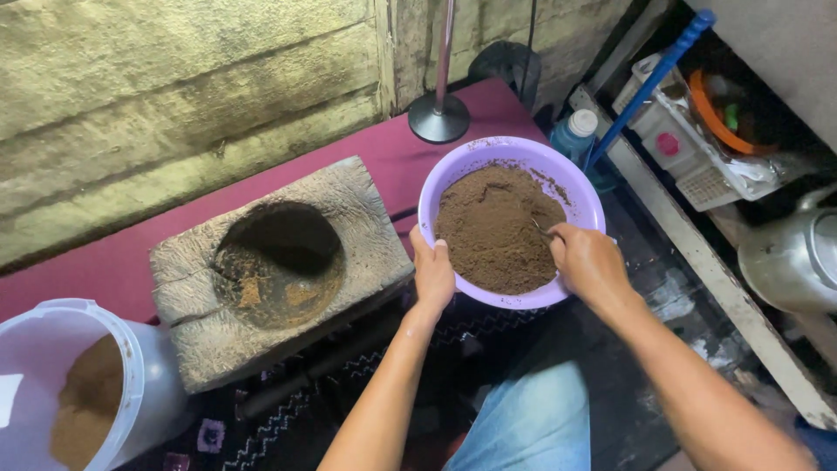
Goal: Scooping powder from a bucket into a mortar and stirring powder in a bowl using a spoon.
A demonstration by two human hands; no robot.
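Lilac bowl (579,208) heaped with brown powder (497,231); left hand (433,275) grips rim; right hand (587,260) pinches spoon (541,230).

- You get soft, dim daylight; the concrete wall (174,96) at top left is brightest.
- Your lower edge and right corner sink into shadow.
- Slight wide-angle bending at the edges; focus is sharp mid-frame.

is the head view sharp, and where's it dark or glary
Head view: mostly sharp on the purple bowl, brown powder and both hands, left hand, right hand; the stone mortar hollow lies in deep shadow; the lower floor is dim; soft glare on the metal kettle.
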